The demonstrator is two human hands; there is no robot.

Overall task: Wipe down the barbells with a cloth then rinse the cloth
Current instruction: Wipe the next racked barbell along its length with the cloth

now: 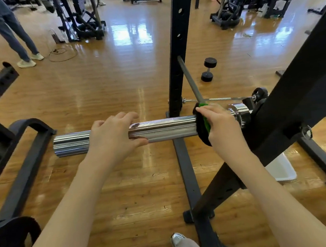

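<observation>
A chrome barbell sleeve (164, 130) runs left to right across the middle of the view, resting on a black rack. My left hand (113, 136) lies over the sleeve near its free end, fingers curled loosely around it. My right hand (220, 125) presses a black and green cloth (203, 129) wrapped around the sleeve close to the chrome collar (240, 113). The cloth hides the part of the sleeve beneath it.
Black rack uprights (178, 43) and a slanted beam (294, 102) stand close on the right. A second thin barbell (215, 99) and a black dumbbell (208, 69) lie on the wooden floor behind. A white bin (282, 169) sits lower right. A person's legs (14, 35) stand far left.
</observation>
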